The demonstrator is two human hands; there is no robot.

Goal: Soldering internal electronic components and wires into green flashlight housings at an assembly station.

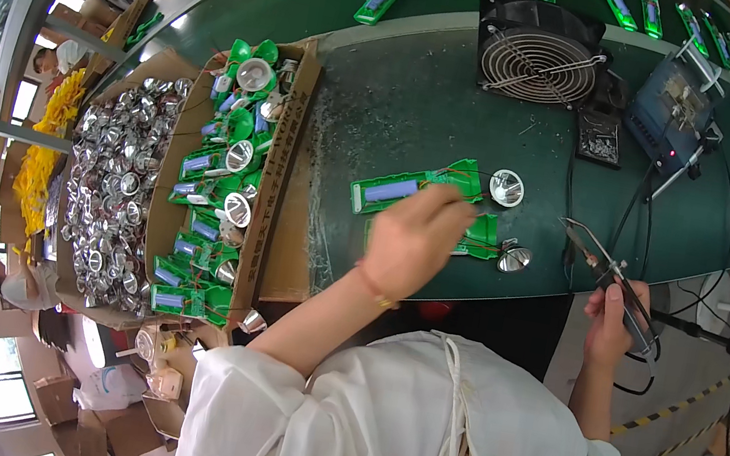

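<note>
Two green plastic lamp housings lie side by side on the dark green bench in front of me. The far housing [460,178] carries a blue cylindrical battery [390,191] and is wired to a silver reflector cup [507,188]. My left hand [416,241] is over the near housing [483,238], hiding much of it. Its fingers are pinched together at the housings; what they hold is hidden. A second reflector cup [515,256] sits tilted at the near housing's right end. My right hand [609,329] grips a soldering iron [629,309], tip toward the bench, right of the cups.
At left, a cardboard box [280,185] holds several green lamp assemblies, beside a carton of silver reflector cups [116,186]. A black fan [543,60] stands at the back, near a blue soldering station [674,111] and a small tray of screws [599,137]. Cables cross the bench's right side.
</note>
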